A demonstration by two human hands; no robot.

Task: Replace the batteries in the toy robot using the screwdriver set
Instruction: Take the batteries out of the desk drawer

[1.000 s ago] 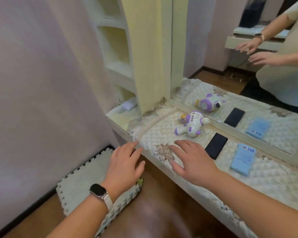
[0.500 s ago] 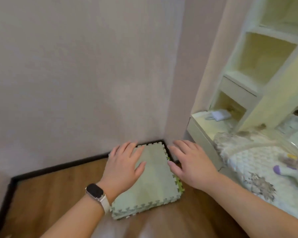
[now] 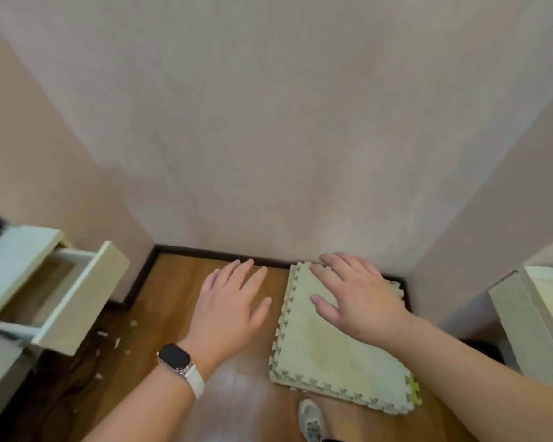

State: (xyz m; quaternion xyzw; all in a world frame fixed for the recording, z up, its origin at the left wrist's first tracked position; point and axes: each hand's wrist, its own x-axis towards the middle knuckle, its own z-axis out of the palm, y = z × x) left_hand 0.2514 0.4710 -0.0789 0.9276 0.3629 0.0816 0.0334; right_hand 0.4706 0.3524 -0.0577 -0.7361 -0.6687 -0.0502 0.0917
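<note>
Toy robot out of view, fingers of left hand and right hand spread, released

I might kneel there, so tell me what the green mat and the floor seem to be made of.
Green mat: likely soft foam, matte; its edges are cut in interlocking puzzle teeth. Floor: wood or wood-look laminate, glossy; brown grain in planks, with a pale reflection.

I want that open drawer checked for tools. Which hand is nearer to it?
Left. The left hand hovers open to the right of the drawer, over the wood floor; the right hand is farther right, over the foam mat.
</note>
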